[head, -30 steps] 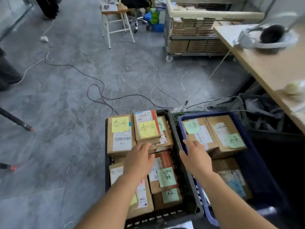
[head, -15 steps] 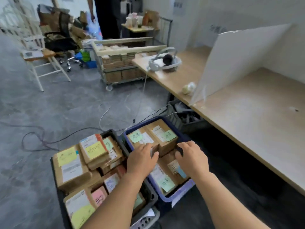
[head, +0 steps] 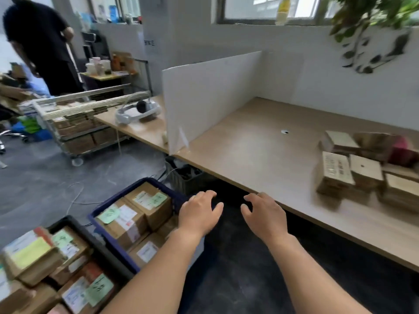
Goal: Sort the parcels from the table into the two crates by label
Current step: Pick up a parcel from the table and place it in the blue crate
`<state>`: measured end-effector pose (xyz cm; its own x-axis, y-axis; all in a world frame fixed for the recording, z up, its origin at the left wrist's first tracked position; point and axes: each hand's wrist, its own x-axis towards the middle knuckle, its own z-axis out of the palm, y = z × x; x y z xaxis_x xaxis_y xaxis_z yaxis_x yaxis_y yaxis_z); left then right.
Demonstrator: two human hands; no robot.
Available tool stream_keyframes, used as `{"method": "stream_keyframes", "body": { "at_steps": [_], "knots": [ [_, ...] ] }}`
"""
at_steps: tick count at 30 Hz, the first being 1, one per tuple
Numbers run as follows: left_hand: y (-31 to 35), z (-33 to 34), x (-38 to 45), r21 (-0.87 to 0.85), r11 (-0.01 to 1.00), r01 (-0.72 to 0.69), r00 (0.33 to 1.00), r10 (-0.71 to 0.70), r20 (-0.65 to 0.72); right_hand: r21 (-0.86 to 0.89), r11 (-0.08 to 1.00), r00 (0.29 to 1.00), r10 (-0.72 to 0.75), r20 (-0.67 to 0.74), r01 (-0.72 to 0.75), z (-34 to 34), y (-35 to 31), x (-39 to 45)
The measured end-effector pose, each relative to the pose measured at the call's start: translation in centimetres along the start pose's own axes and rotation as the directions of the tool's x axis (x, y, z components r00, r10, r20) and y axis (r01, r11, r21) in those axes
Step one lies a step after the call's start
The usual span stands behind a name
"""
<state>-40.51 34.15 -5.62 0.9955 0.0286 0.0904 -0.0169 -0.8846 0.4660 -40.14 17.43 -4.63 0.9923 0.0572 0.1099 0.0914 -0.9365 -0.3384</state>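
Observation:
Several cardboard parcels (head: 335,171) lie in a blurred heap at the right end of the wooden table (head: 256,152). On the floor at lower left stand a blue crate (head: 99,225) and a black crate (head: 106,257), both packed with parcels bearing green and yellow notes. My left hand (head: 199,214) hovers over the blue crate's right edge, fingers loosely spread and holding nothing. My right hand (head: 264,214) hangs beside it above the dark floor, just short of the table's front edge, also empty.
A white divider board (head: 210,96) stands upright on the table. Beyond it lies a white headset (head: 138,112). A wheeled cart (head: 77,123) of boxes and a person in dark clothes (head: 45,46) are at the back left. A dark bin (head: 188,177) sits under the table.
My view has swung up and right from the crates to the table. Both hands have lifted off the parcels in the blue crate and moved right, toward the table edge.

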Motion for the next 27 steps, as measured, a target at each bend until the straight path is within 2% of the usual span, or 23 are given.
{"method": "stream_keyframes", "body": {
  "at_steps": [5, 11, 20, 27],
  "knots": [
    [9.0, 4.1, -0.2, -0.007, 0.997, -0.08, 0.997, 0.081, 0.015, -0.019, 0.998, 0.997, 0.059, -0.044, -0.06, -3.5, 8.2, -1.3],
    [16.8, 9.3, -0.8, -0.031, 0.986, -0.161, 0.985, 0.163, 0.065, -0.018, 0.985, 0.983, 0.171, -0.07, -0.173, -6.3, 16.6, -3.2],
    [23.9, 14.5, 0.8, -0.034, 0.956, -0.292, 0.944, 0.294, 0.152, 0.02, 0.941, 0.937, 0.34, -0.086, -0.339, -7.6, 25.0, -3.9],
    [29.7, 19.5, 5.7, -0.031, 0.922, -0.387, 0.898, 0.384, 0.215, -0.011, 0.898, 0.892, 0.436, -0.116, -0.44, -9.1, 32.1, -1.8]
  ]
}}
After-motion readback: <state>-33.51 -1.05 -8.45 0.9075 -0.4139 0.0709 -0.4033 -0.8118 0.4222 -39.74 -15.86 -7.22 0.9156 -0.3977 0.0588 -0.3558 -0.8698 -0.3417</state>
